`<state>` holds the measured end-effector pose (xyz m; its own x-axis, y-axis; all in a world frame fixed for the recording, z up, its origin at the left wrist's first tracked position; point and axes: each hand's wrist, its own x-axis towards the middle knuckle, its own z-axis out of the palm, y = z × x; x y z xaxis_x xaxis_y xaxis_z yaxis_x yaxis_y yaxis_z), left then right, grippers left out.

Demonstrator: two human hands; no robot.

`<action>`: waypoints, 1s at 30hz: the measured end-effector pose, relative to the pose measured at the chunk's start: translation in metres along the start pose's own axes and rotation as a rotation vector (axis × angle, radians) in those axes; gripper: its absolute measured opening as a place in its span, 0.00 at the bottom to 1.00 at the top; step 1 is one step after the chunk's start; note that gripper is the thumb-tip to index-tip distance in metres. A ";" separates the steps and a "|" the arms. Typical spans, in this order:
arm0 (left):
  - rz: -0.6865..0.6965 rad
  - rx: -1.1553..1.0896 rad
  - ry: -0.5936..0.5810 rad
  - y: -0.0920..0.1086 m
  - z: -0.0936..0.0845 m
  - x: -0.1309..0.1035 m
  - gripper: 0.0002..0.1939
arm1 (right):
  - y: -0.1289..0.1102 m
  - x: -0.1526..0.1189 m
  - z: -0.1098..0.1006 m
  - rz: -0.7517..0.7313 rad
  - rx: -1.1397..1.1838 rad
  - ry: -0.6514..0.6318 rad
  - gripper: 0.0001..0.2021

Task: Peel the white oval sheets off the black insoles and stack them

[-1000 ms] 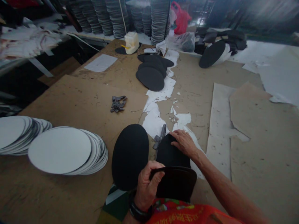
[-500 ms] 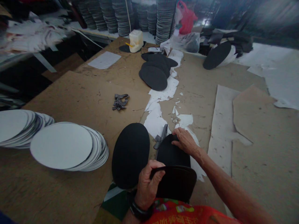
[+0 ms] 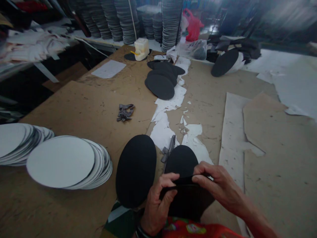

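Note:
Close to my body, a black oval piece (image 3: pixel 189 200) is tilted up with its edge toward the table. My left hand (image 3: pixel 160 198) pinches its left side between thumb and fingers. On the right part of the same edge, my right hand (image 3: pixel 214 180) grips with thumb and fingertips. Just beyond lies another black oval (image 3: pixel 182 160) flat on the table. To the left of my left hand is a larger black oval (image 3: pixel 136 170). A grey scrap (image 3: pixel 169 148) lies between these two ovals.
White-topped ovals (image 3: pixel 60 162) are stacked at the left. Several dark ovals (image 3: pixel 160 86) overlap farther back, near a white jug (image 3: pixel 141 49). Torn white paper (image 3: pixel 162 130) runs down the middle. A crumpled grey scrap (image 3: pixel 125 112) lies left of it.
My right hand has come back from the far oval to the edge of the held piece and closed on it. My left hand keeps its hold. The view has shifted slightly.

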<state>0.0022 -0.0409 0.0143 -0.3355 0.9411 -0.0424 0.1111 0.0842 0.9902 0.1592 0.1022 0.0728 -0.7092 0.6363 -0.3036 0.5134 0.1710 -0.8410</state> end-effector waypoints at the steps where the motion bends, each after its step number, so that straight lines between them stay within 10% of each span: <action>1: 0.012 -0.014 -0.017 0.001 -0.001 -0.001 0.03 | -0.002 -0.003 -0.001 0.019 0.028 -0.006 0.15; 7: 0.018 -0.020 0.026 0.001 -0.002 -0.006 0.03 | 0.039 0.036 0.001 0.070 0.278 0.028 0.20; 10: 0.014 -0.043 0.023 -0.002 -0.001 -0.008 0.02 | 0.069 0.070 0.012 0.002 -0.209 0.181 0.16; 14: 0.019 -0.038 0.027 -0.003 -0.001 -0.010 0.02 | 0.090 0.095 0.029 -0.124 -0.764 0.076 0.20; 30: -0.006 -0.062 0.039 -0.006 0.000 -0.010 0.01 | 0.082 0.085 0.015 -0.126 -0.647 0.099 0.05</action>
<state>0.0049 -0.0504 0.0085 -0.3721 0.9271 -0.0446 0.0510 0.0684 0.9964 0.1340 0.1585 -0.0287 -0.7511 0.6426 -0.1517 0.6375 0.6461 -0.4198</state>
